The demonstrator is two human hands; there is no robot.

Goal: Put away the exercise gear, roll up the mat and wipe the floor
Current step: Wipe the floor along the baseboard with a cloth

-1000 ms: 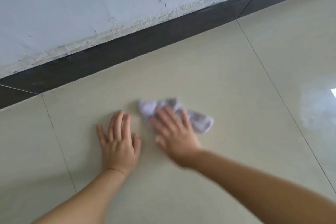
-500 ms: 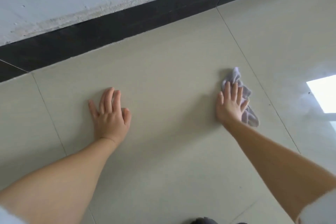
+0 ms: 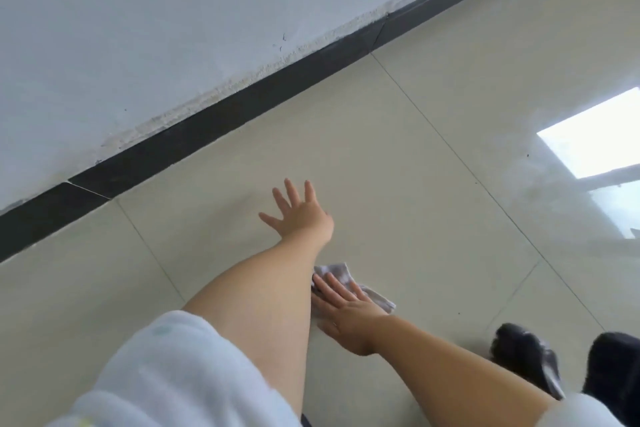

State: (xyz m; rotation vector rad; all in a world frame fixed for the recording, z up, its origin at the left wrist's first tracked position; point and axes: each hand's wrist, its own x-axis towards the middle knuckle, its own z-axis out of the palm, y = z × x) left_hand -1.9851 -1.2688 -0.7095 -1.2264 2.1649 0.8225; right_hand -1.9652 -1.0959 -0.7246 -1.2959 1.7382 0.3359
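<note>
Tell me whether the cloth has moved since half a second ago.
Yes. The cloth, under the right hand, has slid back from the baseboard toward the person, ending beside the left forearm.

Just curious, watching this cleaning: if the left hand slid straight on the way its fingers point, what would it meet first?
Only bare floor tile lies ahead of the left hand, so it would probably meet the dark skirting board at the wall's foot first.
</note>
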